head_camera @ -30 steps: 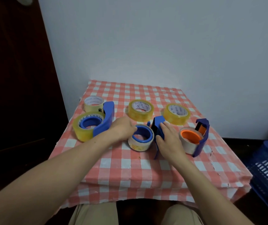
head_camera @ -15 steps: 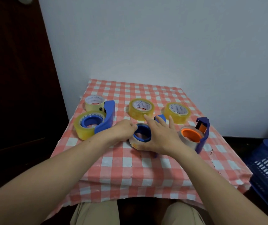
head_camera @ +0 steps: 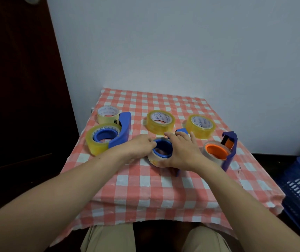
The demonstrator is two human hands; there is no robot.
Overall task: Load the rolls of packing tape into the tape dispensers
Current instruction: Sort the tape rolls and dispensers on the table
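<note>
Tape roll (head_camera: 155, 160) against right hand (head_camera: 183, 153)

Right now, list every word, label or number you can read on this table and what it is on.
Pale roll, back left: blue print inside the core, too blurred to read.
Middle yellow roll: blue print inside the core, too blurred to read.
Right yellow roll: the same, unreadable.
Dispensers: no text visible.
</note>
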